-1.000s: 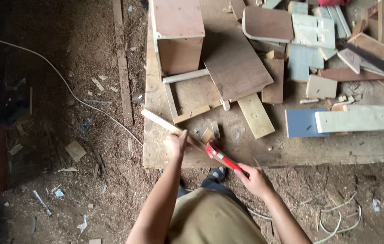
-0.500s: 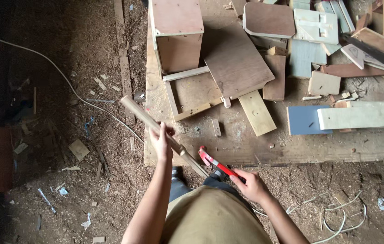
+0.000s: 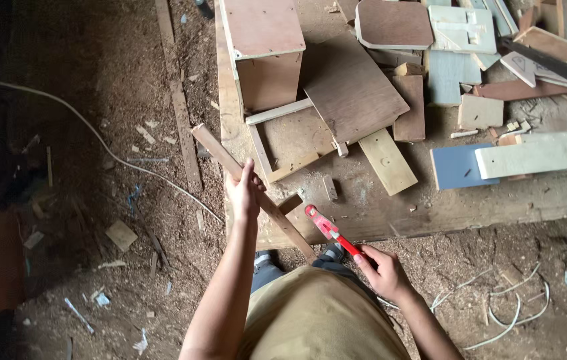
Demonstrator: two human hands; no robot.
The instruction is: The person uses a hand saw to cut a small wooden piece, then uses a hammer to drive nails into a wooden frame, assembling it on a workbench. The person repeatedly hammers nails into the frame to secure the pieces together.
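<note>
A: What moved?

B: My left hand (image 3: 245, 193), gripping the stick (image 3: 257, 195), has swung it left, off the bench (image 3: 377, 213) edge. My right hand (image 3: 382, 270) clasps the red tool (image 3: 329, 230), now drawn nearer my body.

A: Meaning?

B: I judge I'm repositioning, not working the stick.

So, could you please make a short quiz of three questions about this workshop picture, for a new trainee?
1. True or false: the left hand grips a long wooden strip.
2. What does the right hand hold?
A. a red-handled tool
B. a paint brush
C. a blue board
3. Fill in: the white cable lies on the ground on the person's ______ side.

Key
1. True. The strip runs slanted across the edge of the work board.
2. A. It is the red-handled tool, pointing towards the strip.
3. Left.
</note>
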